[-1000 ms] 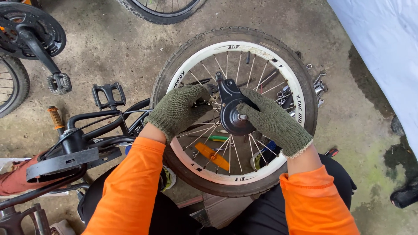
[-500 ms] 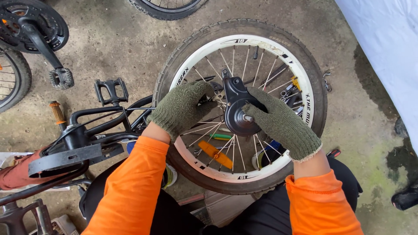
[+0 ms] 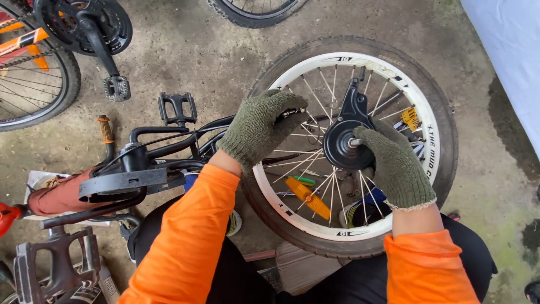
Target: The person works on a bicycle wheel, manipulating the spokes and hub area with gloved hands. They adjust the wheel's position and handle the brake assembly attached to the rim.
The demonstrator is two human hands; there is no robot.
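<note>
- Upper left of the frame: part of a bicycle wheel (image 3: 34, 84) with an orange frame tube, beside a black crank and pedal (image 3: 115, 87).
- Left of centre: a black pedal (image 3: 177, 107) standing upright above black frame tubes (image 3: 169, 146); an orange-brown grip (image 3: 105, 128) just to its left.
- Lower left: a reddish saddle (image 3: 62, 197) under a black part, with another pedal (image 3: 56, 264) at the bottom edge.
- Centre: left hand (image 3: 260, 126) in a green knit glove, orange sleeve behind it, lying over the spokes (image 3: 315, 152) with fingers (image 3: 289, 104) curled down onto them near the white rim.
- Centre right: small wheel (image 3: 351, 146) with black tyre and white rim, lying flat across the lap, over the concrete floor (image 3: 214, 50).
- Middle of that wheel: black round hub (image 3: 341, 145) with a black arm pointing to the top of the rim.
- Right of the hub: right hand (image 3: 396, 166), gloved alike, fingers (image 3: 371, 138) wrapped against the hub's edge by the axle end.
- Seen through the spokes: an orange tool (image 3: 306, 197) and a yellow piece (image 3: 410, 118).
- Top edge: another tyre (image 3: 253, 11).
- Upper right: white cloth (image 3: 506, 50).
</note>
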